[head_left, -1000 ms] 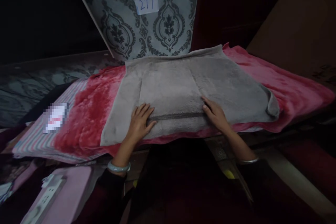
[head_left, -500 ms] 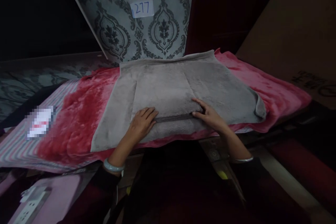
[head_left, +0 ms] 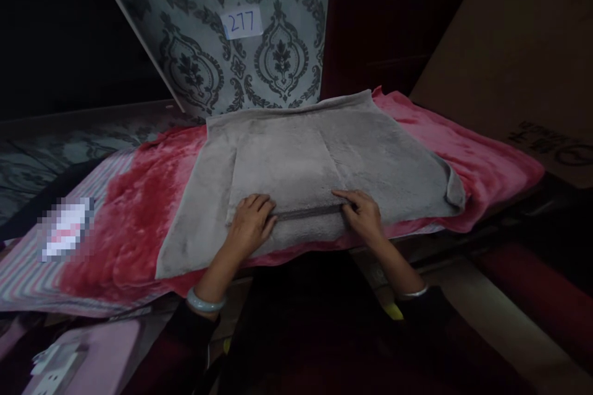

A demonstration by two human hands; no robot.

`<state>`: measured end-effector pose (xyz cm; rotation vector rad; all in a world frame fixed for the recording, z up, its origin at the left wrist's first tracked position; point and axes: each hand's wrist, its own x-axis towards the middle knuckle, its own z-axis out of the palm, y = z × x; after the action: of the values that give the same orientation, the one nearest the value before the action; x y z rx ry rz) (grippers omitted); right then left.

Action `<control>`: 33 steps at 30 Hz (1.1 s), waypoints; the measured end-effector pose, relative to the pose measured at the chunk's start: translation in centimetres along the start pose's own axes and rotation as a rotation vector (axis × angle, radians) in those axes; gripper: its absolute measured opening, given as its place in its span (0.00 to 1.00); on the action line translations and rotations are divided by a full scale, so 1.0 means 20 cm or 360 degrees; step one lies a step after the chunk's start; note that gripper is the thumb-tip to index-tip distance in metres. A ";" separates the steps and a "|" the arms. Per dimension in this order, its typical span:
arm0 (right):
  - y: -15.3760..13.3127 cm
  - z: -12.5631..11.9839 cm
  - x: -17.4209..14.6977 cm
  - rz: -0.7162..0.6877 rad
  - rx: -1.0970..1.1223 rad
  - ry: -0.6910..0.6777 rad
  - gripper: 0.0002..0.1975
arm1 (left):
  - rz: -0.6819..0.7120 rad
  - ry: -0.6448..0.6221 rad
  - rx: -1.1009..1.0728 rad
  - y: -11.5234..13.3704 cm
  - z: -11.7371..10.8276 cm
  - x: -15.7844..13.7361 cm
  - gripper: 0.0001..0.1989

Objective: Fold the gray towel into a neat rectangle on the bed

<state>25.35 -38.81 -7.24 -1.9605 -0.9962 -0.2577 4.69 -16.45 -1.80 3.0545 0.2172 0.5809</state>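
A folded grey towel (head_left: 282,166) lies flat, its thick folded edge facing me, on a wider spread of grey plush cloth (head_left: 384,160). My left hand (head_left: 252,219) holds the left end of that edge, fingers on top and thumb in front. At the right end my right hand (head_left: 364,213) grips the edge, its index finger stretched along the top and its thumb lower at the fold. Whether the folded part and the spread cloth are one piece, I cannot tell.
Beneath the grey cloth is a red and pink plush blanket (head_left: 134,222), over a striped sheet (head_left: 32,284). A power strip (head_left: 58,373) rests on a pink surface (head_left: 111,358) at lower left. Behind stands a patterned wall (head_left: 241,80); a cardboard box (head_left: 500,55) is at right.
My right hand has moved slightly left and its fingers have drawn in along the folded edge. The left hand stays on its end. The whole view has shifted a little.
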 end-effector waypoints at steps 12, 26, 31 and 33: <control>-0.04 -0.05 -0.01 -0.0186 -0.0143 0.0071 0.19 | -0.0067 0.0089 -0.0171 -0.01 0.04 -0.05 0.17; -0.17 0.16 0.04 -0.0423 -0.0600 -0.0506 0.28 | -0.0268 -0.0060 0.0161 0.23 0.17 0.06 0.31; -0.17 0.15 0.03 -0.0458 -0.0589 -0.0443 0.26 | -0.0262 -0.0016 0.0145 0.22 0.16 0.05 0.31; -0.17 0.13 0.06 -0.0455 -0.0574 -0.0462 0.24 | -0.0243 0.0002 0.0076 0.18 0.14 0.05 0.27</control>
<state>23.09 -35.23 -5.95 -2.2172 -1.5094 -0.3362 7.05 -19.97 -3.95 3.0466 0.4658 0.5763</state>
